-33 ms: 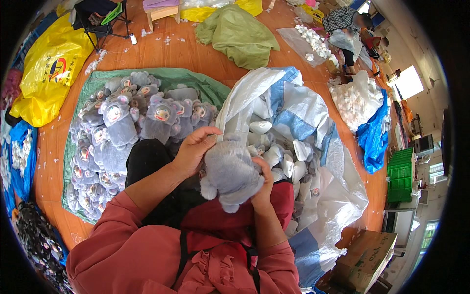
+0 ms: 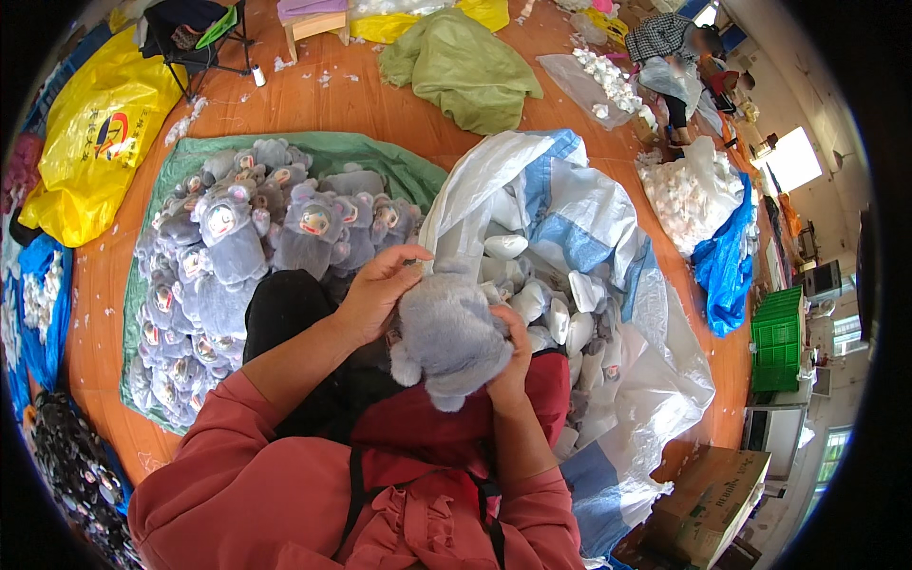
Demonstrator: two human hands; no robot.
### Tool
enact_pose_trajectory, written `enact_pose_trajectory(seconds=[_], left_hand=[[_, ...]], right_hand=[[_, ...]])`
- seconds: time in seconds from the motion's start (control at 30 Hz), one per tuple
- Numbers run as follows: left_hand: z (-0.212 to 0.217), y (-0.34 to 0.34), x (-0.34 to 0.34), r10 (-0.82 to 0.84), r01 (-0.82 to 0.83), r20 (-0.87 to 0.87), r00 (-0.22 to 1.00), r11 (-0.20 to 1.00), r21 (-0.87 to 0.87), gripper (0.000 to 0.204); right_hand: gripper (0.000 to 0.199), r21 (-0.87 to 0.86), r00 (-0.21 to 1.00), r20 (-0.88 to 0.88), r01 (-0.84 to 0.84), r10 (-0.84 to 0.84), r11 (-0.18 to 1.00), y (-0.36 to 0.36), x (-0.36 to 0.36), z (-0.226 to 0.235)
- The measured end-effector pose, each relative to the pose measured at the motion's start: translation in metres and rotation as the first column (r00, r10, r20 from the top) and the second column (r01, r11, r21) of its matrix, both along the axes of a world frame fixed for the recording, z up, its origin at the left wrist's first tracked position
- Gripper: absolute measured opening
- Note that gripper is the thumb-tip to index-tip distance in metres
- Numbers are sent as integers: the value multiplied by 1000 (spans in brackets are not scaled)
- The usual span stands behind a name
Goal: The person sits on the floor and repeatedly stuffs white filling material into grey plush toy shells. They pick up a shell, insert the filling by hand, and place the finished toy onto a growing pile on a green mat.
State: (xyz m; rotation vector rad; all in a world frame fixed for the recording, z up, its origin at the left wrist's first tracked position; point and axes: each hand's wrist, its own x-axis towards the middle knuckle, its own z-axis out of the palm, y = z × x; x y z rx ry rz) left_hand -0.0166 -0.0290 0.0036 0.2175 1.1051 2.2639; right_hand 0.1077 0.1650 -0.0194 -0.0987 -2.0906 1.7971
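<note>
- Head view: a gray plush toy (image 2: pixel 451 332) is held over the person's lap, between both hands, just beyond the near right corner of the green sheet.
- Left hand (image 2: pixel 369 299): thumb and forefinger are drawn narrow at the toy's upper left edge; I cannot tell whether they pinch the fur or something small beside it.
- Right hand (image 2: pixel 510 353): wrapped around the toy's right side, thumb lying over the fur, holding it.
- Beneath the toy, dark red cloth (image 2: pixel 546 389) covers part of the lap; a black trouser leg (image 2: pixel 290 318) shows to the left.
- On the green sheet (image 2: pixel 380 147), a heap of similar toys (image 2: pixel 233 237) spreads from the left edge toward the right edge, many with their printed faces showing.
- Overlapping the sheet's right edge, a white and blue sack (image 2: pixel 579 223) lies open, with white pouches (image 2: pixel 532 299) and gray pieces inside.
- Toward the left edge of the floor (image 2: pixel 313 109), a yellow bag (image 2: pixel 104 133) lies; near its far edge, an olive cloth (image 2: pixel 465 71) is bunched.
- Near the floor's far right corner, another person (image 2: pixel 665 43) bends forward.
</note>
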Motion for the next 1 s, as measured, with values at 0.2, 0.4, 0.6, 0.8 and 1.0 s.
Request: enact_pose_trajectory(seconds=[0.2,0.4,0.6,0.8,1.0], left_hand=[[-12,4,1,-150,194,174,973,941,-278,52],[-9,8,5,-171,247,311,935,943,-223,69],[-13,12,12,-7,84,294,956,965,-249,56],[-14,13,13,157,-108,369,916,982,-152,52],[-20,12,15,85,-91,174,981,995,28,47]], right_hand=[[46,221,998,-41,51,-43,974,7,-3,-5],[51,299,1000,0,3,-3,954,4,-7,4],[54,282,998,-18,58,-55,958,-4,-11,2],[47,320,894,278,260,-352,911,2,-7,-16],[22,-47,961,199,207,-194,977,5,-7,-23]])
